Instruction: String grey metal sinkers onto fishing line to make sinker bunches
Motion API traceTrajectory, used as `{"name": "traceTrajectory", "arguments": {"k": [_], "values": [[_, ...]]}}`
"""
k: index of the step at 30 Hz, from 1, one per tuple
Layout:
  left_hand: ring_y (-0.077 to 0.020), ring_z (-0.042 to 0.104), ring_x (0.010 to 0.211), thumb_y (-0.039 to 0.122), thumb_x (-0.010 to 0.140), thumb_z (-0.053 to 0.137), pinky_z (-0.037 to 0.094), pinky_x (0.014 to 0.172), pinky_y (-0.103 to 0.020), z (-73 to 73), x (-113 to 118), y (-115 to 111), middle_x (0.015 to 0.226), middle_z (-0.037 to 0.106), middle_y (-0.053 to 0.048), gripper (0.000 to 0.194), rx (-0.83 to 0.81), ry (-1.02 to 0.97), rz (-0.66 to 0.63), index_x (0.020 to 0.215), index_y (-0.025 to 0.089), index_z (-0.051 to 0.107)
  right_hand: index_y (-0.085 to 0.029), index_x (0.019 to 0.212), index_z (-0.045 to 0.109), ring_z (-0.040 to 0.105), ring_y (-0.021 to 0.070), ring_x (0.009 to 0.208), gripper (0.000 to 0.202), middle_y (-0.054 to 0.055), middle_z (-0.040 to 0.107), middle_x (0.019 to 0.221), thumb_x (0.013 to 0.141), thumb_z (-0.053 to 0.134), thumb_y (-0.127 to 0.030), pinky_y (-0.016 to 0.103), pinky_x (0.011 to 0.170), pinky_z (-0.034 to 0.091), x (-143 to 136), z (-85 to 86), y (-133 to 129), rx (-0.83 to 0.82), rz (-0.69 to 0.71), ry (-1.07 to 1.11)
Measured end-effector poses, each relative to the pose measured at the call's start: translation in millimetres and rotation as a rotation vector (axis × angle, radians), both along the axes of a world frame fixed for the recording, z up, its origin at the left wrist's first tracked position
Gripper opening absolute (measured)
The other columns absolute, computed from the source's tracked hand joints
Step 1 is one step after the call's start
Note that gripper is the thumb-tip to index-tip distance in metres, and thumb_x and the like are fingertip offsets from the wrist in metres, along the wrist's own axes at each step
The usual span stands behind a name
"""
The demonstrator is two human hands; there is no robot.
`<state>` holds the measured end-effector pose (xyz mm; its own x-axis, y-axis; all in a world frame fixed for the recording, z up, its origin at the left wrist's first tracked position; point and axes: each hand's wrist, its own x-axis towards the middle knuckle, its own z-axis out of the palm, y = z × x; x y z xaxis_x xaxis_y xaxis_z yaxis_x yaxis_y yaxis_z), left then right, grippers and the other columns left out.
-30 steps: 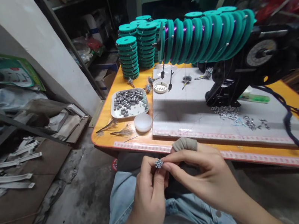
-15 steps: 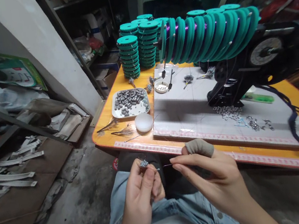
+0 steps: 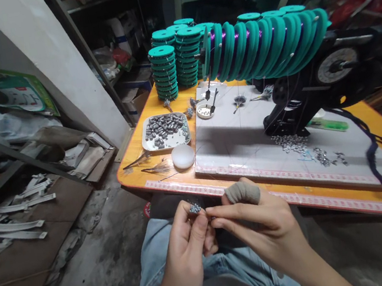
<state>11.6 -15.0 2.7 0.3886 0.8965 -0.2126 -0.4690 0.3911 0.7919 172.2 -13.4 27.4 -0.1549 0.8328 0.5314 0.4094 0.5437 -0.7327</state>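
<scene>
Above my lap, my left hand (image 3: pixel 189 245) is closed round a bundle of small blue-grey beads (image 3: pixel 195 207), whose tips stick out above the thumb and index finger. The rest of the bundle is hidden in the palm. My right hand (image 3: pixel 261 219) pinches the end of a thin purple line (image 3: pixel 213 218) between thumb and index finger, right against the left fingertips; hardly any of the line shows. A grey cloth finger sleeve (image 3: pixel 242 192) covers one of its fingers.
Ahead stands a yellow table (image 3: pixel 131 157) with a white tray (image 3: pixel 148 145) of grey cylindrical weights, a round white lid (image 3: pixel 183 156) and a measuring tape (image 3: pixel 183 187) along its edge. Green spools (image 3: pixel 164 74) are stacked behind; more hang on a black machine (image 3: pixel 287 108) over a grey board (image 3: pixel 228 151).
My right hand has moved left with the purple line until its fingertips meet the left hand's. The gap between the hands has closed. My left hand has shifted slightly right.
</scene>
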Motion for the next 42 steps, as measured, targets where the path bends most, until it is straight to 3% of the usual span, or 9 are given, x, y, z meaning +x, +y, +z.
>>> {"name": "traceTrajectory", "arguments": {"k": [6,11,17,22,26,30,34,39,42], "values": [[-0.0082,0.037,0.055,0.041,0.097,0.061,0.032,0.052,-0.021,-2.1,2,0,0.061,0.040,0.007,0.028,0.155,0.165,0.241,0.082,0.022,0.048,-0.018,0.085,0.070,0.056,0.0161,0.068,0.010,0.002,0.060,0.073,0.086,0.068,-0.008,0.030,0.058,0.046,1,-1.2,-1,0.049,-0.055,-0.092],[-0.0091,0.036,0.054,0.043,0.094,0.064,0.033,0.051,-0.022,-6.5,7,0,0.060,0.037,0.007,0.029,0.182,0.194,0.356,0.079,0.022,0.049,-0.019,0.084,0.067,0.054,0.0167,0.068,0.011,0.002,0.060,0.073,0.086,0.065,-0.008,0.030,0.058,0.045,4,-1.1,1,0.088,-0.026,-0.167],[-0.0078,0.034,0.051,0.037,0.095,0.065,0.030,0.049,-0.021,-6.8,-16,18,0.060,0.038,0.008,0.025,0.241,0.178,0.565,0.081,0.023,0.049,-0.019,0.084,0.063,0.055,0.0160,0.070,0.014,0.001,0.056,0.076,0.085,0.066,-0.006,0.029,0.060,0.045,17,3.2,1,0.093,-0.100,-0.138],[-0.0047,0.041,0.054,0.035,0.100,0.057,0.030,0.052,-0.023,-5.1,-17,13,0.078,0.053,0.003,0.015,0.173,0.207,0.149,0.096,0.020,0.059,-0.021,0.087,0.062,0.053,0.0131,0.064,0.011,-0.001,0.055,0.074,0.090,0.063,-0.010,0.026,0.056,0.045,15,5.1,2,-0.002,-0.077,-0.083],[-0.0014,0.034,0.050,0.036,0.096,0.063,0.023,0.050,-0.022,2.4,-1,8,0.081,0.053,0.003,0.021,0.057,-0.004,0.015,0.087,0.018,0.056,-0.021,0.086,0.065,0.057,0.0136,0.065,0.010,-0.001,0.063,0.074,0.091,0.066,-0.013,0.026,0.061,0.049,7,4.3,6,-0.038,-0.090,-0.014],[-0.0031,0.036,0.049,0.038,0.092,0.069,0.024,0.049,-0.020,4.1,5,8,0.071,0.055,0.004,0.030,0.000,-0.086,-0.059,0.081,0.018,0.049,-0.021,0.093,0.073,0.063,0.0146,0.075,0.011,0.001,0.067,0.081,0.092,0.067,-0.012,0.026,0.065,0.052,3,2.5,8,-0.058,-0.062,0.059],[-0.0079,0.043,0.053,0.044,0.096,0.061,0.033,0.054,-0.021,-2.5,2,7,0.059,0.049,0.006,0.030,0.077,0.017,-0.108,0.084,0.021,0.047,-0.021,0.098,0.077,0.063,0.0142,0.078,0.014,0.002,0.067,0.084,0.092,0.069,-0.012,0.025,0.067,0.052,1,1.9,7,-0.105,-0.002,0.071],[-0.0084,0.040,0.059,0.043,0.099,0.056,0.034,0.056,-0.021,-6.1,-1,5,0.065,0.045,0.005,0.031,0.231,0.320,-0.008,0.080,0.020,0.048,-0.023,0.091,0.076,0.060,0.0137,0.071,0.010,-0.001,0.068,0.075,0.091,0.069,-0.015,0.026,0.063,0.047,-1,4.0,5,-0.152,-0.025,0.023],[-0.0083,0.038,0.058,0.041,0.100,0.056,0.031,0.054,-0.021,-7.7,1,3,0.065,0.043,0.006,0.028,0.188,0.269,0.062,0.082,0.021,0.046,-0.022,0.090,0.074,0.060,0.0140,0.069,0.010,-0.001,0.067,0.074,0.090,0.069,-0.013,0.027,0.063,0.046,-1,3.0,4,-0.139,-0.047,0.025]]}}
